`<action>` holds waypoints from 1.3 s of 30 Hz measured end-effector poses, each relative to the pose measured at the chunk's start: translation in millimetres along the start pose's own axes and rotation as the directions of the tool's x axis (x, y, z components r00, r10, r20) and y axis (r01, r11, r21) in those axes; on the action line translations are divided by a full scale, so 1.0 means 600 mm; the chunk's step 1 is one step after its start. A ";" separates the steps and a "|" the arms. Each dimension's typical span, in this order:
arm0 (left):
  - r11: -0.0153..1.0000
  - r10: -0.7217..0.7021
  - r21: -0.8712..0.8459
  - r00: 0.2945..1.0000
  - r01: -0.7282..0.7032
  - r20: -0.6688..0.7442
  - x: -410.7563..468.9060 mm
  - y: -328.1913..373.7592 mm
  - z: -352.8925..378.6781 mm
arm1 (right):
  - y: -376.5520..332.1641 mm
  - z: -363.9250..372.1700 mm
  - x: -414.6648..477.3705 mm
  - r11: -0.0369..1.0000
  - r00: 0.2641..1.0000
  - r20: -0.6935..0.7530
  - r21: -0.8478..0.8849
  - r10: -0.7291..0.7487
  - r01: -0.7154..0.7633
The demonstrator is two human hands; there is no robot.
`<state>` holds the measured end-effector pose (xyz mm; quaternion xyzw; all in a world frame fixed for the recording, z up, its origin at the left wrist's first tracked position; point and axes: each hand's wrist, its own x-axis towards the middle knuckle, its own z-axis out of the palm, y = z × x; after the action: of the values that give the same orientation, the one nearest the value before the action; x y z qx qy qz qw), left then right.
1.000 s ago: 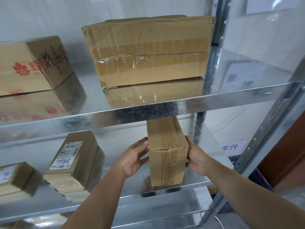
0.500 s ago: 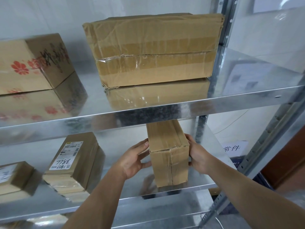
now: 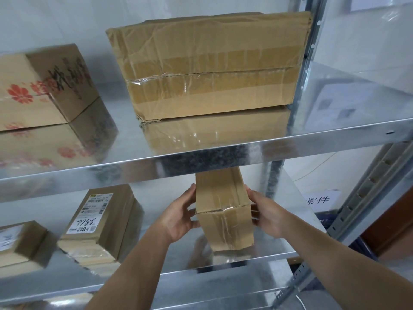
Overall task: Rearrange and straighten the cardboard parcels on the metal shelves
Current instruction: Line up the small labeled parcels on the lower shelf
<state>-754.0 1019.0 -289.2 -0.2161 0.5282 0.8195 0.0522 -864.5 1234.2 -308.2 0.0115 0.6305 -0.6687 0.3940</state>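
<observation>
A narrow taped cardboard parcel (image 3: 223,211) stands on the lower metal shelf (image 3: 257,258), near its front edge, its far end hidden under the upper shelf (image 3: 245,151). My left hand (image 3: 178,215) holds its left side, fingers up along the side and thumb at its front. My right hand (image 3: 266,213) grips its right side. On the upper shelf rests a wide, wrinkled, taped parcel (image 3: 210,66), with a red-flower printed box (image 3: 42,86) to its left.
On the lower shelf at left lie a labelled parcel marked 7786 (image 3: 100,224) and a small box (image 3: 17,245). Perforated steel uprights (image 3: 366,202) frame the right side. A paper sign (image 3: 318,200) lies beyond the shelf.
The narrow parcel has slid slightly toward the front of the lower shelf between both hands. The view has shifted a little to the left.
</observation>
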 end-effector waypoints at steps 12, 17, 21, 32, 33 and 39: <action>1.000 0.012 -0.012 0.999 -0.012 -0.053 0.015 0.009 -0.015 | 0.000 -0.018 0.010 0.976 0.991 0.096 0.206 -0.089 0.067; 0.999 -0.032 -0.001 0.998 0.032 -0.051 0.023 0.002 -0.015 | 0.004 -0.016 0.017 0.961 0.980 0.082 0.228 -0.180 0.157; 0.998 -0.057 -0.044 0.998 0.055 -0.040 0.027 -0.001 -0.017 | 0.007 -0.016 0.019 0.954 0.976 0.089 0.247 -0.199 0.172; 0.999 -0.038 -0.009 0.998 0.037 -0.057 0.025 0.007 -0.003 | 0.007 -0.017 0.022 0.953 0.977 0.066 0.245 -0.202 0.180; 0.999 -0.035 0.008 0.997 0.035 -0.065 0.025 0.008 -0.002 | 0.007 -0.017 0.022 0.955 0.978 0.064 0.236 -0.197 0.177; 0.999 -0.046 0.008 0.995 0.046 -0.087 0.018 0.017 0.005 | 0.001 -0.016 0.027 0.973 0.982 0.040 0.152 -0.183 0.175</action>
<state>-768.0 1015.3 -284.0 -0.2633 0.5288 0.8054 0.0491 -879.8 1234.1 -318.8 -0.0340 0.5667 -0.7465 0.3469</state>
